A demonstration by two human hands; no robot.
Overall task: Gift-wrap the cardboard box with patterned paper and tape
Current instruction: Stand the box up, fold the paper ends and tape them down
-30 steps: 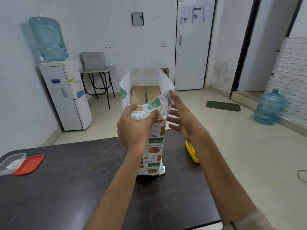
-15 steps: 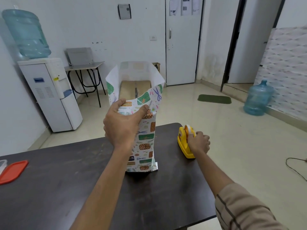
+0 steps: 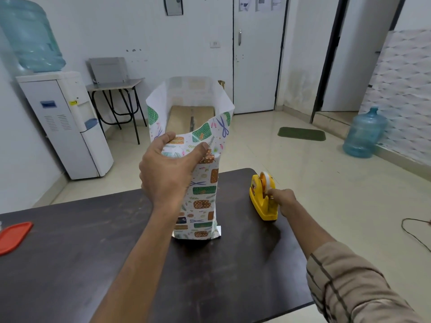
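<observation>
Standing upright at the table's centre, the cardboard box point(image 3: 191, 118) was pinched through the patterned paper point(image 3: 203, 183) by the left hand point(image 3: 166, 173), while at three o'clock the right hand point(image 3: 283, 200) was closed on the tape dispenser point(image 3: 262, 197), so the loose seam risked being opened.

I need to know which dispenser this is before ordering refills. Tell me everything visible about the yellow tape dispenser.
The yellow tape dispenser looks like glossy moulded plastic, with a low base and a raised cradle holding a pale roll of tape upright. It sits on the dark table near its right edge, right of the wrapped box and apart from it. The right hand has its fingertips at the dispenser's front. Any label is too small to read.
</observation>
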